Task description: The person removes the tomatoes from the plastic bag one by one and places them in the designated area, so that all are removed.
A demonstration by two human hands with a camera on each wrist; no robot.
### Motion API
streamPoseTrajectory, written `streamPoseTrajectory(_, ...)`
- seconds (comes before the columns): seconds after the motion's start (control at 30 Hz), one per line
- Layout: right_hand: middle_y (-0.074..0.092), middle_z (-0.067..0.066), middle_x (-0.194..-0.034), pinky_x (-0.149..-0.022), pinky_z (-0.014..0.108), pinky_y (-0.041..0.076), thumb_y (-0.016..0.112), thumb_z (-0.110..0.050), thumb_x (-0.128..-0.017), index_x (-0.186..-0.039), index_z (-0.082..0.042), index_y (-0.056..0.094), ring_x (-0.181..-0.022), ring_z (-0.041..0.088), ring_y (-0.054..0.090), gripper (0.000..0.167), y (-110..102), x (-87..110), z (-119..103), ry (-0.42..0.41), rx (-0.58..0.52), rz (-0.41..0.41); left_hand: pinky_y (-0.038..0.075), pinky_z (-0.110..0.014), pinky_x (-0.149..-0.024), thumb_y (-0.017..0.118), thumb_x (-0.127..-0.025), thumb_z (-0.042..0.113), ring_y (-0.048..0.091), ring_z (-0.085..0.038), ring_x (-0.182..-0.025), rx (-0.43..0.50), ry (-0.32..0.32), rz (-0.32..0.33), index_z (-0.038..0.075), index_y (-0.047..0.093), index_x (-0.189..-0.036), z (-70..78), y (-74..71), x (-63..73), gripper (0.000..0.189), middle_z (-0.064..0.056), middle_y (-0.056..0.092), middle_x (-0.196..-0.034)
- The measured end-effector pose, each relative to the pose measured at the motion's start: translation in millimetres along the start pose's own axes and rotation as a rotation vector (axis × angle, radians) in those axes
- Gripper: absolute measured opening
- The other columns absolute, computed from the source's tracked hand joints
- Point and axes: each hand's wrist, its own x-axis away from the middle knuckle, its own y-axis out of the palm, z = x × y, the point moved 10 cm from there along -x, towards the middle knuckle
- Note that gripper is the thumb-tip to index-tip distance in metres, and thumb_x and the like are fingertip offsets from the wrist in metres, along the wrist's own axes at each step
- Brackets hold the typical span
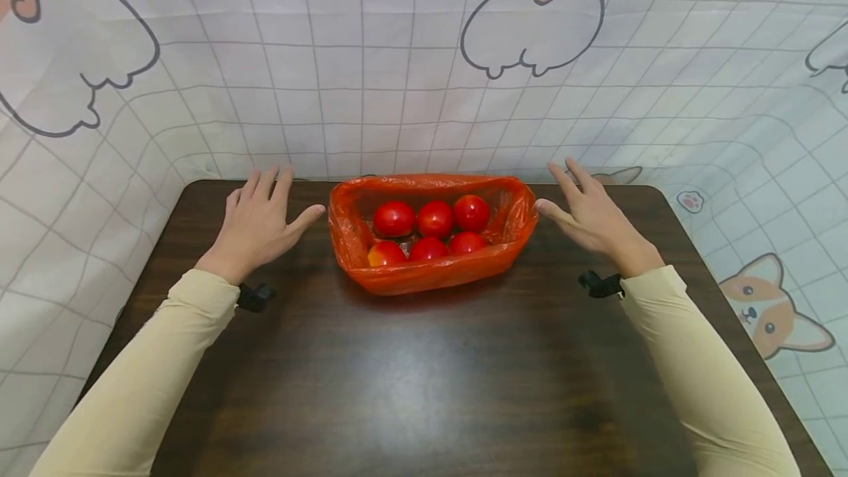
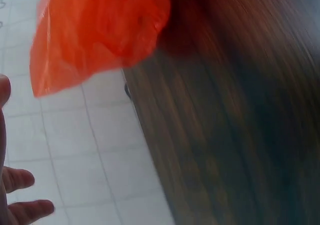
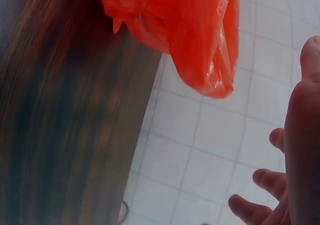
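Observation:
A red plastic bag (image 1: 417, 280) stands wide open near the back of the dark table, its rim spread into a long basin shape. Several red tomatoes (image 1: 394, 219) lie inside in two rough rows; the front-left one has a yellowish patch. To the bag's left, my left hand (image 1: 255, 223) has its fingers spread and thumb toward the rim, holding nothing. On the other side, my right hand (image 1: 592, 223) is likewise spread, its thumb tip right by the bag's right end. Both wrist views show the bag's crumpled ends beyond straight fingers (image 3: 270, 182), and the tomatoes are hidden there.
Behind the dark wooden table (image 1: 404, 374) hangs a white gridded cloth (image 1: 397, 57) with cartoon corgis, which also runs along both sides. A black wrist strap (image 1: 255, 298) sits on the left wrist, with another black strap (image 1: 601, 284) on the right.

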Motion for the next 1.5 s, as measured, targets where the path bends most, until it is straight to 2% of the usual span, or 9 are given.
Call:
streamPoseTrajectory(0.1,0.003,0.014,-0.176,-0.125,0.073,0.016,0.037,-0.065,-0.104,-0.168,-0.023,0.010,-0.160,0.050,0.011,0.081,8,-5.4,-3,-0.020,-0.088,-0.019,0.023,-0.077,-0.115,0.043,-0.099,0.071,0.031,-0.059,-0.145,0.091,-0.016,-0.016,0.002,0.024,-0.162,3.4,7.2,-3.1,0.095,-0.031,0.030,-0.163)
streamPoseTrajectory(0.23,0.015,0.017,-0.174,-0.122,0.071,0.028,0.034,-0.059,-0.107,-0.168,-0.023,0.013,-0.152,0.047,0.034,0.073,15,-10.8,-8,-0.058,-0.214,-0.012,0.031,-0.075,-0.115,0.043,-0.101,0.067,0.040,-0.056,-0.139,0.230,-0.034,-0.048,0.000,0.026,-0.160,8.2,16.7,-6.8,0.091,-0.032,0.035,-0.158)
streamPoseTrajectory(0.33,0.029,0.021,-0.168,-0.106,0.062,0.051,0.034,-0.054,-0.109,-0.167,-0.020,0.017,-0.124,0.044,0.062,0.069,18,-13.9,-12,-0.079,-0.302,0.005,0.042,-0.068,-0.111,0.040,-0.103,0.065,0.048,-0.048,-0.134,0.347,-0.051,-0.070,0.001,0.029,-0.159,11.4,23.1,-9.2,0.086,-0.029,0.041,-0.153)
streamPoseTrajectory(0.47,0.050,0.024,-0.143,-0.079,0.035,0.061,0.033,-0.050,-0.110,-0.164,-0.013,0.028,-0.086,0.032,0.068,0.065,21,-17.6,-14,-0.062,-0.425,0.002,0.054,-0.055,-0.100,0.036,-0.103,0.066,0.061,-0.039,-0.118,0.519,-0.114,-0.103,0.005,0.034,-0.156,11.3,31.5,-10.7,0.080,-0.024,0.053,-0.139)
streamPoseTrajectory(0.6,0.056,0.021,-0.131,-0.079,0.026,0.060,0.036,-0.054,-0.109,-0.162,-0.014,0.033,-0.089,0.022,0.064,0.067,25,-20.0,-10,0.013,-0.590,-0.026,0.061,-0.039,-0.094,0.034,-0.103,0.067,0.064,-0.036,-0.117,0.760,-0.203,-0.175,0.008,0.032,-0.157,9.4,42.8,-9.8,0.080,-0.022,0.052,-0.140)
streamPoseTrajectory(0.73,0.051,0.018,-0.150,-0.083,0.026,0.062,0.047,-0.051,-0.107,-0.160,-0.013,0.035,-0.100,0.019,0.064,0.067,30,-21.5,-6,0.069,-0.695,-0.060,0.062,-0.027,-0.091,0.036,-0.105,0.063,0.059,-0.036,-0.127,0.950,-0.244,-0.244,0.008,0.026,-0.159,13.2,51.7,-9.6,0.078,-0.023,0.043,-0.147)
streamPoseTrajectory(1.0,0.055,0.019,-0.142,-0.082,0.034,0.065,0.070,-0.038,-0.097,-0.149,-0.011,0.047,-0.094,0.018,0.069,0.063,40,-24.7,-2,0.116,-0.648,-0.038,0.062,-0.039,-0.094,0.065,-0.102,0.026,0.066,-0.021,-0.106,0.979,-0.202,-0.231,0.014,0.030,-0.157,18.4,54.6,-11.6,0.065,-0.016,0.051,-0.131)
streamPoseTrajectory(1.23,0.054,0.019,-0.144,-0.091,0.046,0.064,0.069,-0.025,-0.098,-0.151,-0.012,0.045,-0.105,0.027,0.069,0.060,51,-27.1,0,0.120,-0.595,-0.051,0.061,-0.048,-0.094,0.059,-0.104,0.016,0.068,-0.016,-0.103,1.021,-0.225,-0.229,0.011,0.034,-0.154,18.5,62.8,-10.9,0.056,-0.017,0.049,-0.132)
streamPoseTrajectory(1.5,0.054,0.020,-0.143,-0.088,0.034,0.064,0.063,-0.012,-0.098,-0.151,-0.013,0.045,-0.100,0.018,0.069,0.056,58,-25.3,2,0.133,-0.705,-0.063,0.062,-0.043,-0.089,0.056,-0.104,0.010,0.067,-0.023,-0.107,1.048,-0.225,-0.213,0.014,0.036,-0.154,19.3,65.2,-9.9,0.054,-0.021,0.047,-0.137)
